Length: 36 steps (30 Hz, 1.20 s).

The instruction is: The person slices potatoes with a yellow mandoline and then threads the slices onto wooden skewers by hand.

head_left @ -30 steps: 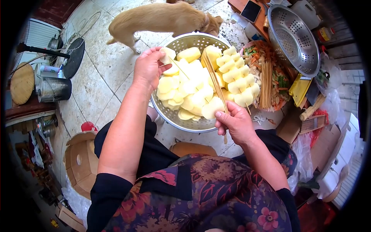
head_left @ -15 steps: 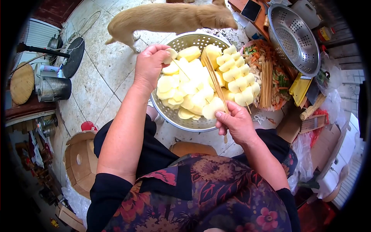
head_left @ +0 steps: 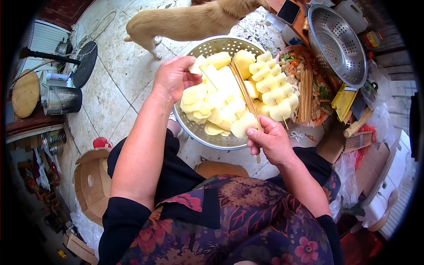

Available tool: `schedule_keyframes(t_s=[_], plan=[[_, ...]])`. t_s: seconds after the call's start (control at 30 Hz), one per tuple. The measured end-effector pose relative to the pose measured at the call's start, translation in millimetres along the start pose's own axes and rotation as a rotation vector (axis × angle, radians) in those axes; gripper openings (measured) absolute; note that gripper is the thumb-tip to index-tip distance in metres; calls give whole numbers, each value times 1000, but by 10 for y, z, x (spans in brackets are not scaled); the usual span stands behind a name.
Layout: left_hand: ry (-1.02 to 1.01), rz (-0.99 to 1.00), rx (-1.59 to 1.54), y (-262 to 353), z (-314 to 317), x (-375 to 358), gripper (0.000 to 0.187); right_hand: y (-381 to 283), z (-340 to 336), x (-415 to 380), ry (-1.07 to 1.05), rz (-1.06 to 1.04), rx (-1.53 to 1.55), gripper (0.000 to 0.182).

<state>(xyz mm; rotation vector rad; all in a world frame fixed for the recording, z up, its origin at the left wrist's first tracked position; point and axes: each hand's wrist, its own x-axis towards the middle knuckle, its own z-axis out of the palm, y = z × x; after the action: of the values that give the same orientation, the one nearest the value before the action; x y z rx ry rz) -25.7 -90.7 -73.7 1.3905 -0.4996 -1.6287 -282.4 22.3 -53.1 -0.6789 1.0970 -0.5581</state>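
My left hand [head_left: 173, 79] pinches a thin potato slice [head_left: 197, 65] at the upper left of a metal colander [head_left: 211, 142]. A skewer runs from near that slice down toward my right hand [head_left: 270, 138]. My right hand is closed round a bundle of wooden skewers [head_left: 244, 90], which points up and away over the colander. Just beside its thumb is another potato slice [head_left: 244, 125]. Loose potato slices [head_left: 191, 98] fill the left of the colander. Whole peeled potatoes [head_left: 244, 60] lie at the back, and skewered potato slices [head_left: 273, 84] line the right side.
More skewers [head_left: 305, 95] rest on a tray of cut vegetables [head_left: 319, 77] at the right. A second colander [head_left: 338, 46] leans behind it. A dog [head_left: 185, 22] stands just beyond the colander. An open cardboard box [head_left: 92, 183] sits left of my legs.
My left hand has turned slightly and moved a little down with the potato slice. My right hand has hardly moved. The dog has raised its head.
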Motion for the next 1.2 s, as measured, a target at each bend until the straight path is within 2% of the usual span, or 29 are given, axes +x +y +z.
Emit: schedule_keyframes(t_s=[0.2, 0.27, 0.43, 0.53, 0.6, 0.67, 0.7, 0.73, 0.8, 0.9, 1.03, 1.1, 1.13, 1.2], plan=[[-104, -126, 185, -35, 138, -142, 24, 26, -8, 19, 18, -12, 46, 20], [-220, -211, 198, -82, 189, -182, 22, 14, -5, 24, 46, -13, 68, 20], [-210, -203, 241, -71, 168, -162, 22, 25, -19, 36, 63, -32, 83, 20], [-99, -121, 340, -74, 177, -160, 19, -9, -32, 35, 108, -67, 110, 21], [-149, 26, 676, -158, 118, -103, 18, -33, -30, 29, 144, -86, 127, 21], [-296, 49, 1089, -278, 144, -145, 15, -45, -27, 25, 167, -95, 128, 21], [-352, 195, 1313, -387, 170, -209, 20, -39, -23, 26, 167, -94, 128, 21], [-418, 236, 1544, -439, 215, -298, 22, -30, -14, 29, 164, -94, 125, 22], [-407, 351, 1800, -608, 261, -390, 21, -23, -4, 27, 160, -93, 123, 22], [-406, 426, 1911, -675, 274, -414, 20, -22, 0, 20, 131, -90, 126, 22], [-388, 379, 1850, -651, 251, -342, 21, -23, 2, 7, 129, -88, 115, 22], [-355, 299, 1595, -525, 264, -332, 12, -25, 1, 0, 133, -86, 113, 22], [-356, 300, 1595, -477, 253, -297, 12, -24, -2, -1, 130, -89, 118, 22], [-154, 148, 1198, -369, 192, -194, 7, -25, -1, -11, 126, -92, 123, 22]])
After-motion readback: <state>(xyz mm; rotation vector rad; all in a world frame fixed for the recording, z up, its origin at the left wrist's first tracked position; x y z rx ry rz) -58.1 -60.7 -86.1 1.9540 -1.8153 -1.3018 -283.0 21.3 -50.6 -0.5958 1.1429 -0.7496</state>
